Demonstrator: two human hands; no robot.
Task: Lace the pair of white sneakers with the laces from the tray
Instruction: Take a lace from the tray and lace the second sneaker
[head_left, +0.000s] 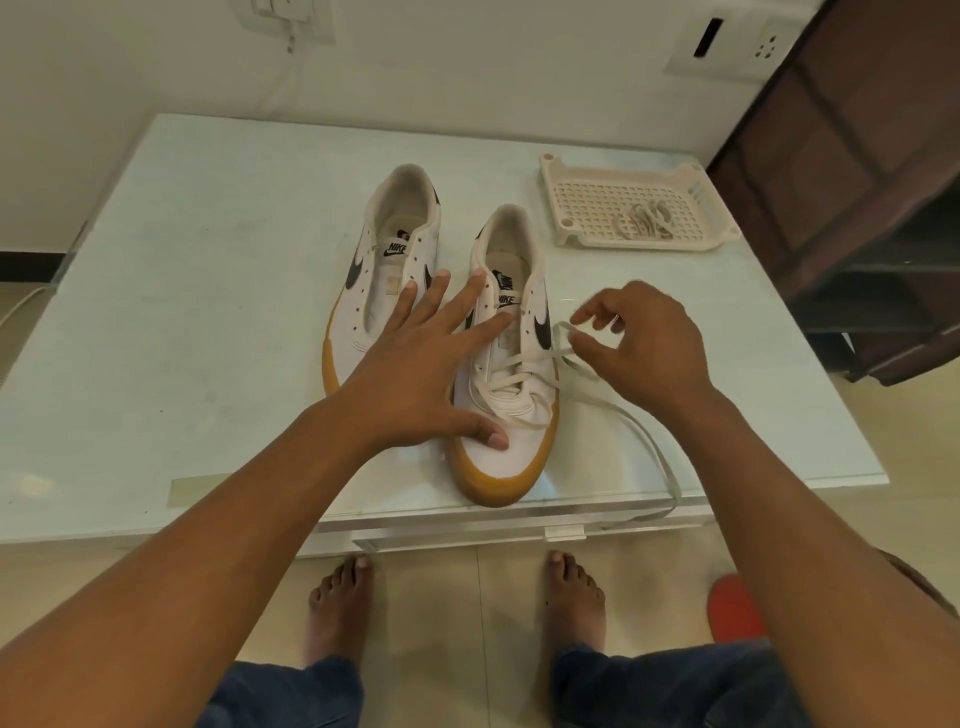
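Two white sneakers with tan soles stand on the table. The left sneaker (387, 260) has no lace. The right sneaker (511, 395) has a white lace (524, 364) crossed through its lowest eyelets. My left hand (421, 364) lies flat with spread fingers over the right sneaker, thumb on its toe. My right hand (644, 343) pinches a loop of that lace just right of the shoe. The lace's free end (654, 457) trails over the table's front edge. A second lace (644, 221) lies bunched in the cream tray (582, 171).
The pale table (208, 312) stands against a white wall. A dark wooden shelf unit (857, 208) is at the right. On the tiled floor are my bare feet and a red object (735, 608).
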